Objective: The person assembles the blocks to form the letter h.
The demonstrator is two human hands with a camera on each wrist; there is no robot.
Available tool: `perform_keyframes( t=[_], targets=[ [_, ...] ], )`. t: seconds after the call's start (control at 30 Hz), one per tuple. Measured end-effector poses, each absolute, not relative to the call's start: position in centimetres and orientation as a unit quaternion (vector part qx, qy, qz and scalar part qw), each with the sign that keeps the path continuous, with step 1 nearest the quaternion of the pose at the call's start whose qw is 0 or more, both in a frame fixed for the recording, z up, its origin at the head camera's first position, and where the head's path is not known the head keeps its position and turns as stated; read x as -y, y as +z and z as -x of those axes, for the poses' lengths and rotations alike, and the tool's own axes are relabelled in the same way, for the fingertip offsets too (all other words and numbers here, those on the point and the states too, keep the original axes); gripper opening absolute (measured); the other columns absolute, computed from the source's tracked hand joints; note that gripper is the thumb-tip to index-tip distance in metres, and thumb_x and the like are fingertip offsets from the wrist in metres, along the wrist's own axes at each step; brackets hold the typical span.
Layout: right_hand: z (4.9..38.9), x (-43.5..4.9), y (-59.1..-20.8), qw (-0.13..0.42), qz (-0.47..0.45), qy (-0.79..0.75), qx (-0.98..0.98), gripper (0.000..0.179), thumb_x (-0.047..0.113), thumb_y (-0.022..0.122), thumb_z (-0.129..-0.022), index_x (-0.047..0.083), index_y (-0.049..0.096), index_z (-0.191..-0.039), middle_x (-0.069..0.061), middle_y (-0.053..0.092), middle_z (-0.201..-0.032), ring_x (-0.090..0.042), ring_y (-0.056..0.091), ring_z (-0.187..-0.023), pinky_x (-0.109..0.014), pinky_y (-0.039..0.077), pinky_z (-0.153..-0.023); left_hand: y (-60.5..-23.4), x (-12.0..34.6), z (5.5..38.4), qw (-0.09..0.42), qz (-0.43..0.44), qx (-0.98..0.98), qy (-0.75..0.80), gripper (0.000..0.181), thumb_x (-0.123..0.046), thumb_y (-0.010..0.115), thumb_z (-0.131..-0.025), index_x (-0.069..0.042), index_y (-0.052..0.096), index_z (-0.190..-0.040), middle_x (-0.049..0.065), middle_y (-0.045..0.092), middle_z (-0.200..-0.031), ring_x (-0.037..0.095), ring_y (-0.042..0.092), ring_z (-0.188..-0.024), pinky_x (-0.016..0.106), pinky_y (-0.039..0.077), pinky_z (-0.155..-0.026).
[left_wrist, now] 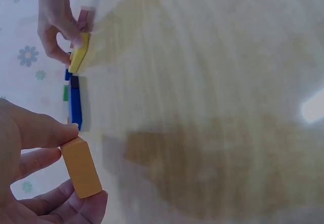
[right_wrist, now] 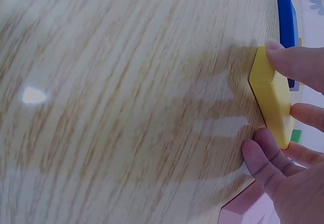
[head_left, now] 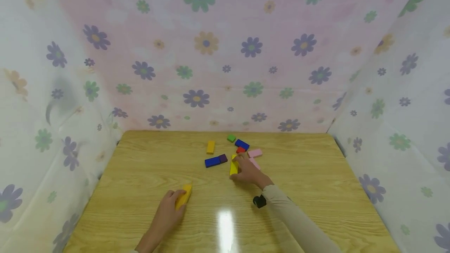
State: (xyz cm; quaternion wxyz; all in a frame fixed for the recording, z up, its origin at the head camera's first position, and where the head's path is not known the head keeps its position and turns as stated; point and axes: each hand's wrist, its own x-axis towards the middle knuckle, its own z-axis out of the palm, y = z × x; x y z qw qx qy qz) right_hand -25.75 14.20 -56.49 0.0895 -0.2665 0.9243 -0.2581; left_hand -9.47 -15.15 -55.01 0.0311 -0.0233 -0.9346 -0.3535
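My left hand point(head_left: 166, 211) pinches an orange-yellow block point(head_left: 184, 195) over the near left of the table. In the left wrist view the orange block point(left_wrist: 82, 168) sits between thumb and fingertips, one face toward the camera. Farther out, my right hand point(head_left: 249, 171) grips a long yellow block point(head_left: 233, 166) by its ends. The right wrist view has the thumb at one end of this yellow block point(right_wrist: 272, 100) and fingertips at its side and other end. Beside that hand lies a pink block point(head_left: 254, 163), partly hidden by it.
Left of the yellow block, a blue block point(head_left: 212, 162) lies end to end with a dark purple one point(head_left: 223, 158). Behind are an orange block point(head_left: 210, 147), a green one point(head_left: 231, 138), another blue point(head_left: 242, 144), a red point(head_left: 240, 150) and a second pink point(head_left: 255, 153). Flowered cloth point(head_left: 225, 57) surrounds the table.
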Motion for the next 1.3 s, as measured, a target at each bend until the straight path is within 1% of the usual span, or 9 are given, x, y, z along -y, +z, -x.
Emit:
perform_keyframes(
  t=[0.27,0.4,0.57,0.73,0.83,0.93,1.07,1.17,1.3],
  targets=[
    [25.7,-14.2,-56.5,0.094,0.265,-0.264,-0.923,0.060,0.035,0.076,-0.080,0.002,0.052,-0.124,-0.022,0.034,-0.137,-0.018,0.050,-0.084,-0.029,0.046,-0.072,-55.6,14.6,6.5,0.006,-0.017,0.937,-0.348,0.037,-0.005,0.073,-0.078,-0.006,0.065,-0.114,0.005,0.056,-0.096,0.016,0.054,-0.083,0.036,0.051,-0.070],
    [25.6,-14.3,-56.4,0.088,0.261,-0.276,-0.921,0.060,0.034,0.077,-0.079,0.001,0.053,-0.123,-0.025,0.032,-0.139,-0.018,0.051,-0.081,-0.030,0.045,-0.071,-56.5,14.0,5.6,0.024,-0.044,0.937,-0.346,0.035,-0.006,0.075,-0.077,-0.008,0.067,-0.111,0.003,0.055,-0.095,0.017,0.054,-0.084,0.037,0.050,-0.070],
    [25.5,-14.4,-56.5,0.088,0.261,-0.286,-0.918,0.060,0.034,0.077,-0.079,0.001,0.053,-0.122,-0.025,0.033,-0.139,-0.021,0.052,-0.088,-0.033,0.047,-0.076,-58.3,13.5,4.4,0.083,-0.052,0.942,-0.322,0.035,-0.006,0.079,-0.072,-0.009,0.070,-0.105,0.004,0.055,-0.099,0.021,0.057,-0.087,0.039,0.053,-0.070],
    [25.5,-14.7,-57.0,0.082,0.251,-0.293,-0.919,0.059,0.032,0.079,-0.077,0.002,0.053,-0.122,-0.022,0.033,-0.138,-0.027,0.051,-0.105,-0.038,0.048,-0.085,-59.3,13.4,3.8,0.112,-0.021,0.940,-0.321,0.038,-0.010,0.083,-0.069,-0.008,0.070,-0.104,0.003,0.053,-0.103,0.018,0.056,-0.085,0.031,0.053,-0.064],
    [25.4,-14.6,-57.2,0.086,0.256,-0.301,-0.915,0.059,0.028,0.079,-0.077,0.001,0.050,-0.122,-0.023,0.031,-0.140,-0.031,0.049,-0.111,-0.042,0.046,-0.092,-59.1,13.6,3.6,0.081,-0.011,0.936,-0.344,0.041,-0.015,0.084,-0.069,-0.005,0.069,-0.107,0.004,0.051,-0.105,0.018,0.055,-0.087,0.028,0.052,-0.064],
    [25.3,-14.4,-57.1,0.086,0.269,-0.303,-0.910,0.059,0.023,0.079,-0.077,0.001,0.047,-0.121,-0.024,0.029,-0.142,-0.034,0.047,-0.117,-0.045,0.044,-0.097,-58.4,14.2,3.5,0.032,-0.005,0.925,-0.378,0.052,-0.023,0.084,-0.069,0.000,0.066,-0.112,0.009,0.048,-0.114,0.025,0.054,-0.097,0.032,0.054,-0.072],
    [25.4,-14.1,-56.8,0.084,0.279,-0.296,-0.910,0.059,0.021,0.078,-0.075,0.002,0.048,-0.123,-0.024,0.032,-0.141,-0.034,0.047,-0.115,-0.043,0.045,-0.094,-57.5,15.5,3.8,-0.026,0.039,0.905,-0.422,0.075,-0.030,0.084,-0.069,0.010,0.055,-0.125,0.020,0.031,-0.142,0.045,0.040,-0.121,0.055,0.047,-0.089],
    [25.5,-14.0,-56.5,0.085,0.278,-0.298,-0.909,0.061,0.019,0.079,-0.073,0.002,0.050,-0.124,-0.022,0.036,-0.138,-0.032,0.049,-0.111,-0.041,0.047,-0.090,-57.3,16.5,4.2,-0.071,0.087,0.892,-0.437,0.087,-0.031,0.084,-0.069,0.012,0.044,-0.133,0.022,0.015,-0.152,0.053,0.024,-0.131,0.063,0.038,-0.094],
    [25.6,-14.1,-56.3,0.082,0.273,-0.299,-0.911,0.062,0.018,0.083,-0.069,0.002,0.054,-0.122,-0.019,0.040,-0.133,-0.028,0.049,-0.108,-0.038,0.048,-0.087,-57.5,17.4,4.7,-0.105,0.133,0.887,-0.430,0.087,-0.025,0.083,-0.072,0.011,0.039,-0.138,0.020,0.016,-0.153,0.050,0.024,-0.133,0.058,0.036,-0.097]
  ],
)
